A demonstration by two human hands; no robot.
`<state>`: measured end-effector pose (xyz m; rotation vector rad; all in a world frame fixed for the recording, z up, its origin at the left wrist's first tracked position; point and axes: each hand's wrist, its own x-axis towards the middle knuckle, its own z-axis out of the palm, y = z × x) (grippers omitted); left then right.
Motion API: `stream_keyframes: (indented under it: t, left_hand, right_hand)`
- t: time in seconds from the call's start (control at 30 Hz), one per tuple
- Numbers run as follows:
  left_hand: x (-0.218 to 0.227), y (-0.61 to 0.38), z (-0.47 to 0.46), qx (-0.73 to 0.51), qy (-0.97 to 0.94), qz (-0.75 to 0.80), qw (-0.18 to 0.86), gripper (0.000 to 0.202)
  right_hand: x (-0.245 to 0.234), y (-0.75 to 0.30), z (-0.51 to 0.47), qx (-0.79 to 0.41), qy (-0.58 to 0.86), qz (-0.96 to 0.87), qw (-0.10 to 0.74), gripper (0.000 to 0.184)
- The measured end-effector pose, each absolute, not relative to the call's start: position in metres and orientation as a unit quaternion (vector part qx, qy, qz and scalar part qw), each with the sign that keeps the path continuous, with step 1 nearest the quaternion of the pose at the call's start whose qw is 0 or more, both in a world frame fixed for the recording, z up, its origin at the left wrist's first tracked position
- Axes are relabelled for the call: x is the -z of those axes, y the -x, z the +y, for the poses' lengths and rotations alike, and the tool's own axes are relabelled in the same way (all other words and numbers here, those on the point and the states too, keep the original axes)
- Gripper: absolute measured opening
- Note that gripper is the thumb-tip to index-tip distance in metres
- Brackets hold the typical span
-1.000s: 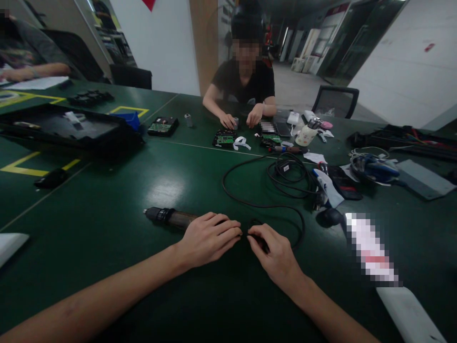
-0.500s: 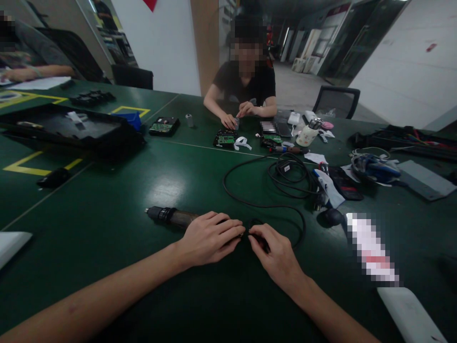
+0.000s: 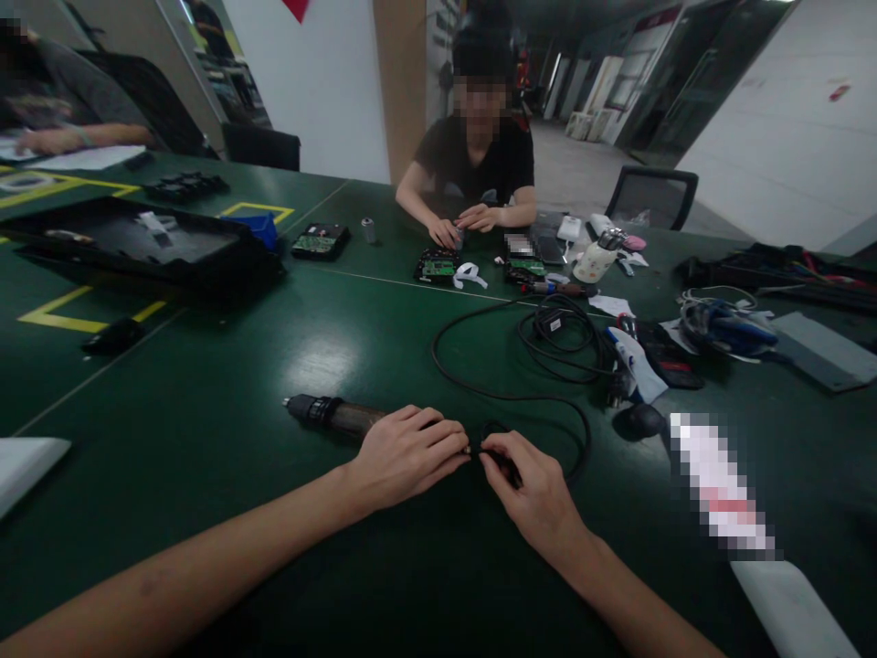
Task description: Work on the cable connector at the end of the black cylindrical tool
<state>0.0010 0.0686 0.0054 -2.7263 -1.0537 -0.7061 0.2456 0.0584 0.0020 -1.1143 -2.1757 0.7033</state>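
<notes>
Driver (image 3: 354, 420): on the desk (image 3: 226, 393), tip to the left, back end under the left hand.
Left hand (image 3: 411, 457): fingers curled over the driver, holding it.
Right hand (image 3: 527, 480): fingers pinched narrow on a dark piece, probably the end of the cord (image 3: 511, 397), though mostly hidden.
Progress: both pieces in hand; a gap between them, apparently unjoined.
Since a second ago: brassy bit (image 3: 468, 449) clearer by the left fingertips; co-worker's hands (image 3: 480, 217) now together.
</notes>
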Motion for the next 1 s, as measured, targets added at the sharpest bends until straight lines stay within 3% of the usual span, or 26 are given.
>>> stream_keyframes:
  t: [1.0]
  left_hand:
    - [-0.0064, -0.0016, 0.0683, 0.239, 0.904, -0.35, 0.056, 0.021]
  right_hand:
    - [0.0002, -0.2449, 0.0573, -0.269, 0.429, -0.81, 0.296, 0.011]
